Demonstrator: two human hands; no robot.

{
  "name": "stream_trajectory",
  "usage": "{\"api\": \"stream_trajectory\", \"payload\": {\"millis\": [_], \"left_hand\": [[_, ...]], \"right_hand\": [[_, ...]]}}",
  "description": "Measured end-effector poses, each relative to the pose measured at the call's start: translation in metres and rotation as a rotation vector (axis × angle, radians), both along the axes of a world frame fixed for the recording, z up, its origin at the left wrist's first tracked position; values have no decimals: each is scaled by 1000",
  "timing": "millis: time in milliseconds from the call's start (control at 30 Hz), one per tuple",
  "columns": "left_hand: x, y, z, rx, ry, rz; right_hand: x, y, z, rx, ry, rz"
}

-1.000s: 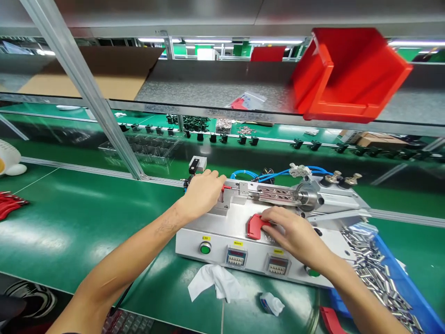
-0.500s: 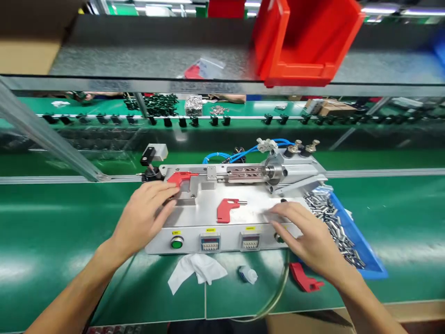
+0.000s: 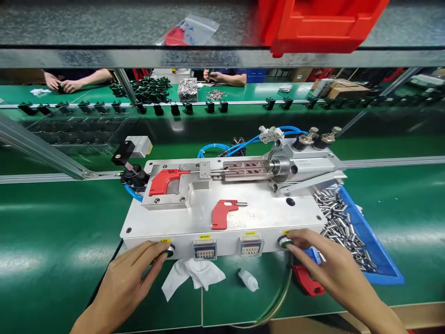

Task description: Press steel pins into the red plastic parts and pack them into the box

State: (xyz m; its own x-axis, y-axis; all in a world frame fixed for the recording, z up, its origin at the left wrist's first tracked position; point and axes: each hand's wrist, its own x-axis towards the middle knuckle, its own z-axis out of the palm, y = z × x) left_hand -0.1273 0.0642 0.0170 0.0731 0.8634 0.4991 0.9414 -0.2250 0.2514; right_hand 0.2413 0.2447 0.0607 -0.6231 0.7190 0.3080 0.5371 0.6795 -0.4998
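At the front panel of a metal press fixture (image 3: 201, 218), my left hand (image 3: 128, 276) has thumb and fingers closed around the left green push button (image 3: 170, 251). My right hand (image 3: 330, 266) pinches the right push button (image 3: 284, 240) in the same way. A red pistol-shaped plastic part (image 3: 160, 182) sits in the fixture's nest, its front end lined up with a thin metal rod. On the machine's top plate lies a second red part (image 3: 219, 215) with a metal pin sticking out. Another red piece (image 3: 308, 280) lies on the bench, partly hidden by my right hand.
A blue tray (image 3: 391, 269) of metal pins stands to the right. Before the machine are a white cloth (image 3: 194, 276), a small bottle (image 3: 248, 279) and a hose (image 3: 278, 301). A shelf with a red bin (image 3: 327, 28) hangs overhead. Co-workers' hands (image 3: 67, 85) show across the bench.
My left hand has moved down from the red part in the nest to the left button. My right hand has come onto the right button. The view has tilted down.
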Motion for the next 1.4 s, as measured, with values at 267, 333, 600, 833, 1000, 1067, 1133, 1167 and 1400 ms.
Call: {"api": "stream_trajectory", "payload": {"millis": [267,333,600,833,1000,1067,1133,1167,1400], "left_hand": [[2,6,9,-49,-119,48],[3,6,8,-55,-190,18],[27,-11,12,95,-376,11],[37,-26,14,-3,-686,-8],[44,-19,24,-102,-759,-98],[45,-19,27,-95,-760,-126],[45,-21,28,-105,-793,-149],[45,-23,29,-119,-811,-159],[50,-28,37,-43,-827,-134]], "right_hand": [[3,9,12,-49,-7,47],[-9,13,21,29,36,135],[-118,34,28,252,-84,275],[-129,8,46,79,-8,338],[-141,-43,52,-227,169,550],[-148,-55,47,-333,253,542],[-152,-62,42,-445,322,492],[-153,-65,40,-499,350,459],[-150,-78,41,-721,460,353]]}}
